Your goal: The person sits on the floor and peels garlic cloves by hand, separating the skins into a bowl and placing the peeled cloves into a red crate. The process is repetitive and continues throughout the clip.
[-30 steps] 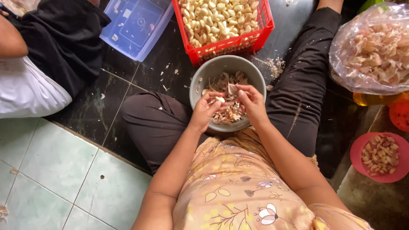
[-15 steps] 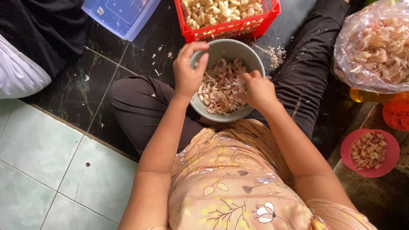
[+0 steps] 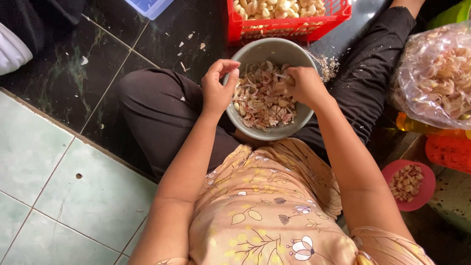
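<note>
A grey bowl (image 3: 273, 45) full of garlic cloves and papery skins (image 3: 262, 103) rests in my lap between my black-trousered legs. My left hand (image 3: 217, 87) hovers at the bowl's left rim with its fingers loosely curled and apart, and nothing shows in it. Over the bowl's right side, my right hand (image 3: 305, 86) is closed around a garlic clove (image 3: 289, 78); a thin blade-like tip seems to stick out beside it. Just beyond the bowl stands a red plastic basket (image 3: 289, 28) of peeled cloves.
A clear plastic bag of garlic (image 3: 436, 78) lies at the right, with a small red bowl of cloves (image 3: 426, 189) below it. A blue box corner (image 3: 147, 5) and another person's clothing (image 3: 14, 46) are at the top left. Skins litter the dark floor tiles (image 3: 122, 54).
My left hand rose from the bowl up toward the red basket, then came back to the bowl's left rim. My right hand stayed over the bowl, holding a clove.
</note>
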